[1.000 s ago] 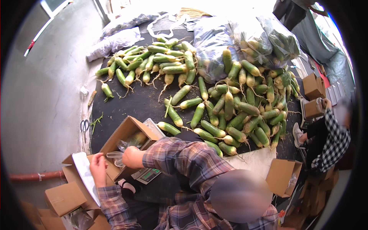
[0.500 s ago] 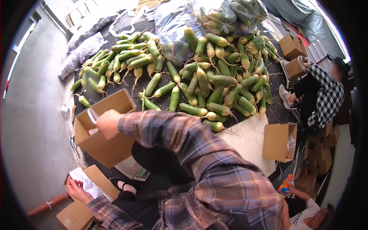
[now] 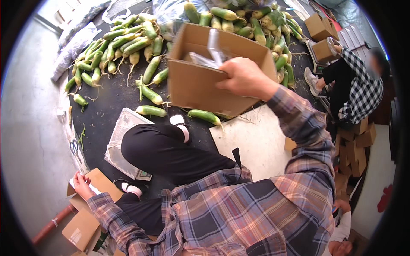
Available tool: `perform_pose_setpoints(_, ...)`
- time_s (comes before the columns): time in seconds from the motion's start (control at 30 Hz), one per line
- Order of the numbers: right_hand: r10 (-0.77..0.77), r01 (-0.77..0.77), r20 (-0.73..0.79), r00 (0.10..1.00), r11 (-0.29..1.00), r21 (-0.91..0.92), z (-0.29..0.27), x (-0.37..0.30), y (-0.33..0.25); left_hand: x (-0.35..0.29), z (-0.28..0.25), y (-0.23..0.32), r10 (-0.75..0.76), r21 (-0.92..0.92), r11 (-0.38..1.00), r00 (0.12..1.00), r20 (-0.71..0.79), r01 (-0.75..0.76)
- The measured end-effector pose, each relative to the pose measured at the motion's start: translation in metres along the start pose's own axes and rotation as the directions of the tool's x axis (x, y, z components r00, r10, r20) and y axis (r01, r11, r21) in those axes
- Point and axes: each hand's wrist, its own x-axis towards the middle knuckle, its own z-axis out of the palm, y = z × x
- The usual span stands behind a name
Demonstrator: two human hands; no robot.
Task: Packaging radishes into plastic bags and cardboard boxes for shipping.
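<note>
My right hand (image 3: 245, 77) grips the near wall of an open cardboard box (image 3: 205, 87), with clear plastic (image 3: 211, 51) showing inside it. The box is held in front of the pile of green and white radishes (image 3: 124, 40) and hides part of them. At the lower left, my left hand (image 3: 83, 186) has its fingers pinched at the edge of white plastic sheeting (image 3: 95, 188). That sheeting lies in another open cardboard box (image 3: 104, 182). Beside my bent knee, a flat weighing scale (image 3: 121, 135) rests on the dark ground sheet.
A few loose radishes (image 3: 151, 111) lie near my foot. Scissors (image 3: 74, 147) lie on the left edge. At the right, a person in a checked shirt (image 3: 363, 96) handles a box (image 3: 323, 51). Another person (image 3: 343, 226) is at the lower right. Cardboard boxes (image 3: 354, 149) are heaped behind.
My right hand has carried the cardboard box from above the scale to the right, in front of the radishes. The scale is now exposed. My left hand has shifted slightly, still at the white plastic.
</note>
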Motion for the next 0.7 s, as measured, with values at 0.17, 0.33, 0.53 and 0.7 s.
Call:
perform_pose_setpoints(0.17, 0.114, -0.110, 0.071, 0.991, 0.992, -0.059, 0.008, -0.089, 0.086, -0.008, 0.018, -0.012, 0.001, 0.066, 0.998, 0.998, 0.064, -0.005)
perform_pose_setpoints(0.33, 0.191, -0.178, 0.164, 0.968, 0.980, -0.094, 0.058, -0.185, 0.126, -0.013, 0.018, -0.023, 0.006, 0.124, 0.992, 0.993, 0.117, -0.020)
perform_pose_setpoints(0.53, 0.194, -0.071, 0.385, 0.902, 0.948, -0.311, 0.144, -0.309, 0.137, -0.039, 0.043, -0.020, -0.004, 0.138, 0.990, 0.990, 0.141, -0.016)
perform_pose_setpoints(0.7, 0.263, -0.037, 0.485, 0.834, 0.904, -0.427, 0.176, -0.395, 0.091, -0.057, 0.049, -0.015, 0.039, 0.134, 0.989, 0.988, 0.149, -0.059)
